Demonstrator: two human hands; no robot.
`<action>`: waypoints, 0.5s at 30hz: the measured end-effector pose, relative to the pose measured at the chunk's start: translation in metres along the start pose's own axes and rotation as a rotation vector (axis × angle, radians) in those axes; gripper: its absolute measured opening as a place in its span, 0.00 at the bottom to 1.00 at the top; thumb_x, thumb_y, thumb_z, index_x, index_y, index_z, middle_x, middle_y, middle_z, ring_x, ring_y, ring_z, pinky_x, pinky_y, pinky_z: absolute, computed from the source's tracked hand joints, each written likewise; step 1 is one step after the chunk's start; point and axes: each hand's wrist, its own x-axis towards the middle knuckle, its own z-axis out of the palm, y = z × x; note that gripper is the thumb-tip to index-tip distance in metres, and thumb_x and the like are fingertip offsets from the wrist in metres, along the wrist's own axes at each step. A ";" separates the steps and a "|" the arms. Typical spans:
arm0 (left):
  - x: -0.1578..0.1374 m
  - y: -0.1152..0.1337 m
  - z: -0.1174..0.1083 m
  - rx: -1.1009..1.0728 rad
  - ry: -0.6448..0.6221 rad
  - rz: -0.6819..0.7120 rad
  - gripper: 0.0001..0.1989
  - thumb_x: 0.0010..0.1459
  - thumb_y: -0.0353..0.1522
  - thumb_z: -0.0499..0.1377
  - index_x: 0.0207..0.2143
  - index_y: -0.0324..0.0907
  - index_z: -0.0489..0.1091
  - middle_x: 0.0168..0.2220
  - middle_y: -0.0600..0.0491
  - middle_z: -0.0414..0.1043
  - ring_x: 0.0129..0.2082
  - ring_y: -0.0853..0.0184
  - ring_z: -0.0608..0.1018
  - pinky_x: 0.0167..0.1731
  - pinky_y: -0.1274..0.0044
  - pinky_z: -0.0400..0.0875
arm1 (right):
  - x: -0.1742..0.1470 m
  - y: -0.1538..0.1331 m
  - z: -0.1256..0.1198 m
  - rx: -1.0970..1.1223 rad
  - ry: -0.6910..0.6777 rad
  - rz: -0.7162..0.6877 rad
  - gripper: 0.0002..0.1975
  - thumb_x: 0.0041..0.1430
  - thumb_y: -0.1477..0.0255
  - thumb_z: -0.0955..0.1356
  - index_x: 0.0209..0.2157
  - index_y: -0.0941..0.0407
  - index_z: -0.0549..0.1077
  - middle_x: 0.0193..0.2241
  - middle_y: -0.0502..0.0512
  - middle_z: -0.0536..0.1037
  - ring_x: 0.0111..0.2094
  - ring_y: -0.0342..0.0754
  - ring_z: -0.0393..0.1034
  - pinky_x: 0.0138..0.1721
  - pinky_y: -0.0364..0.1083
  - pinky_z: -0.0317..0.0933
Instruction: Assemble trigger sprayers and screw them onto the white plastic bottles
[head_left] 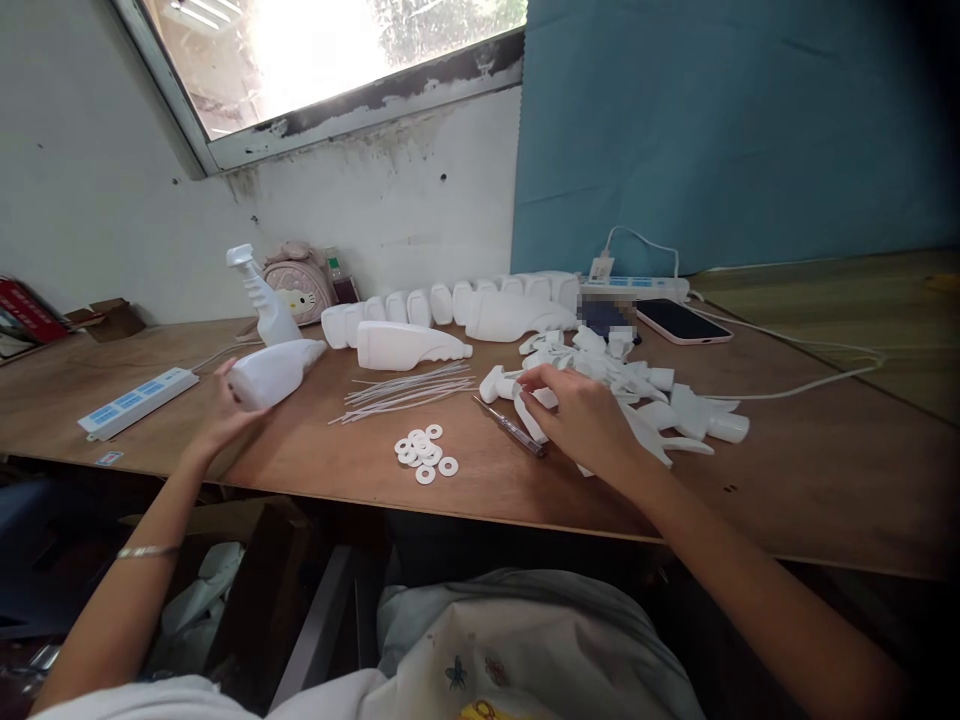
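White plastic makes most of what lies on the brown wooden surface (330,462). The left hand (229,408) grasps a smooth white plastic bottle (275,374) around its base end; the bottle is on its side with the neck toward the right, and whether it touches the surface I cannot tell. The right hand (589,412) is at the left edge of a heap of white plastic trigger spray heads (600,368), thumb and forefinger bent at one curved white plastic piece (529,415); I cannot tell if they are closed on it. To do this well, I think, the fingers should take only one piece, by its solid body, and draw it slowly from its neighbours, without pushing the slim shiny screwdriver-like tool (516,430) just beside. The left hand should keep a steady, light hold, not denting the wall.
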 end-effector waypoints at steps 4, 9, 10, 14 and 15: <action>-0.058 0.018 -0.035 -0.132 0.061 -0.352 0.52 0.31 0.37 0.69 0.57 0.48 0.45 0.51 0.44 0.61 0.43 0.55 0.75 0.41 0.60 0.72 | 0.000 0.000 0.001 0.011 0.006 -0.013 0.06 0.54 0.74 0.63 0.34 0.56 0.70 0.31 0.53 0.78 0.32 0.50 0.72 0.29 0.45 0.60; -0.097 0.058 -0.046 -0.479 0.215 -0.366 0.47 0.30 0.32 0.68 0.53 0.55 0.51 0.53 0.50 0.63 0.50 0.53 0.71 0.50 0.57 0.65 | -0.002 0.001 0.002 0.024 -0.016 -0.009 0.06 0.54 0.74 0.63 0.35 0.55 0.70 0.32 0.52 0.78 0.32 0.50 0.72 0.31 0.46 0.60; -0.100 0.066 -0.043 -0.523 0.212 -0.337 0.45 0.30 0.31 0.68 0.52 0.56 0.52 0.54 0.52 0.63 0.52 0.53 0.70 0.51 0.57 0.65 | -0.002 0.002 0.002 0.026 -0.023 -0.007 0.06 0.54 0.74 0.63 0.35 0.55 0.70 0.32 0.52 0.78 0.32 0.50 0.71 0.31 0.46 0.61; -0.099 0.102 -0.020 -0.647 0.078 -0.160 0.44 0.32 0.32 0.69 0.52 0.61 0.53 0.56 0.57 0.61 0.57 0.56 0.64 0.51 0.61 0.67 | -0.002 0.000 0.001 0.117 -0.053 0.039 0.06 0.53 0.73 0.64 0.34 0.55 0.70 0.31 0.53 0.77 0.34 0.51 0.72 0.35 0.49 0.63; -0.095 0.112 -0.014 -0.691 0.006 -0.102 0.43 0.34 0.33 0.68 0.53 0.62 0.52 0.56 0.58 0.60 0.57 0.57 0.64 0.51 0.63 0.68 | -0.002 -0.001 0.000 0.183 -0.051 0.066 0.07 0.53 0.72 0.64 0.36 0.55 0.69 0.32 0.54 0.77 0.34 0.50 0.72 0.36 0.49 0.64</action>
